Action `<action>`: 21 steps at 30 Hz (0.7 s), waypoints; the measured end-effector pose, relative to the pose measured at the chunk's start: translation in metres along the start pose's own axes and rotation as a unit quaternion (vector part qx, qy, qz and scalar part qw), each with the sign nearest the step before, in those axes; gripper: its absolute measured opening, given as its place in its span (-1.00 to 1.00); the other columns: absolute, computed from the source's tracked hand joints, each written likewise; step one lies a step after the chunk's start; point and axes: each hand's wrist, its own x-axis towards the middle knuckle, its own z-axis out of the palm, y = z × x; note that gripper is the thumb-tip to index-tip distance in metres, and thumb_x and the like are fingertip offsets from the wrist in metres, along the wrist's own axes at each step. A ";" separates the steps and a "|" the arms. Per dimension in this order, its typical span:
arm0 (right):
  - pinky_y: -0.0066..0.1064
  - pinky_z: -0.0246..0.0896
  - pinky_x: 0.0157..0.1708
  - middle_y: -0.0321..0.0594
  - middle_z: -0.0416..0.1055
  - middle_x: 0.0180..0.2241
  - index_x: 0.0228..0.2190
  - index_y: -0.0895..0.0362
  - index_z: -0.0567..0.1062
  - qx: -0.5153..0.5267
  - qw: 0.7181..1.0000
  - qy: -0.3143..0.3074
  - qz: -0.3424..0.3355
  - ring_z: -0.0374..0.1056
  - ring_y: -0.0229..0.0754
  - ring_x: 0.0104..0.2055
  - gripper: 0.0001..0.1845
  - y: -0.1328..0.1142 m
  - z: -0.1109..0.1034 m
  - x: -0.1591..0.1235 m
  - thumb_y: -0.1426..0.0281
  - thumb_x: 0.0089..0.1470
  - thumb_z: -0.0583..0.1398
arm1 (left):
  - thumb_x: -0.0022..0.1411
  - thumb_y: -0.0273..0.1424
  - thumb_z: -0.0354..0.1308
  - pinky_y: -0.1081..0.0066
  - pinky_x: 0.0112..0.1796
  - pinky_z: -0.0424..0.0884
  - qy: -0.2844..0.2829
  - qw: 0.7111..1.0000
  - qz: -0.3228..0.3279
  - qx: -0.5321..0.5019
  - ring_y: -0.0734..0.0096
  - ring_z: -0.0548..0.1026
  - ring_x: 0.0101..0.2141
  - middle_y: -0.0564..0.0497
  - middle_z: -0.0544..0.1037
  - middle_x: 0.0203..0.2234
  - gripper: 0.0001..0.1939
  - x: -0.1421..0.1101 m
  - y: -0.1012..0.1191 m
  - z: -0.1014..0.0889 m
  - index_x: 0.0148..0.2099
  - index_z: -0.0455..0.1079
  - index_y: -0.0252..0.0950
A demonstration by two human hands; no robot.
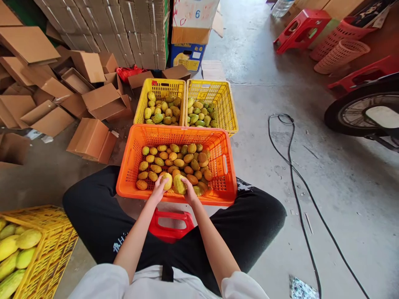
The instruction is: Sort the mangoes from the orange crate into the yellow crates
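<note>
My left hand (159, 189) is closed around a pale yellow, rounded fruit (167, 182). A longer yellow-green oval fruit (179, 185) is gripped in my right hand (189, 191), close beside the first. Both hands are over the near side of an orange plastic crate (229, 182) between my knees. Inside lie many small oval fruits (163, 155), yellow-green on the left and browner orange on the right; their exact kind is unclear. Behind it stand a left yellow crate (139, 106) and a right yellow crate (229, 104), each partly filled with similar fruit.
A red stool (170, 238) is under the orange crate's near edge. Another yellow crate (59, 245) at lower left holds larger yellow fruit. Cardboard boxes (90, 137) litter the left floor. A black cable (291, 166) and a motorbike wheel (352, 112) are on the right.
</note>
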 end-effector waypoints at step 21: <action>-0.24 0.45 -0.33 -0.26 0.57 -0.34 -0.22 0.02 0.53 0.043 0.998 0.045 -0.034 0.53 0.00 -0.26 -0.39 -0.001 -0.006 0.003 0.07 -0.32 0.53 | -0.02 -0.21 0.52 0.40 -0.44 0.49 0.060 0.998 -0.002 0.036 0.37 0.56 -0.51 0.02 0.56 -0.42 -0.41 0.009 -0.008 0.004 -0.06 0.29 -0.21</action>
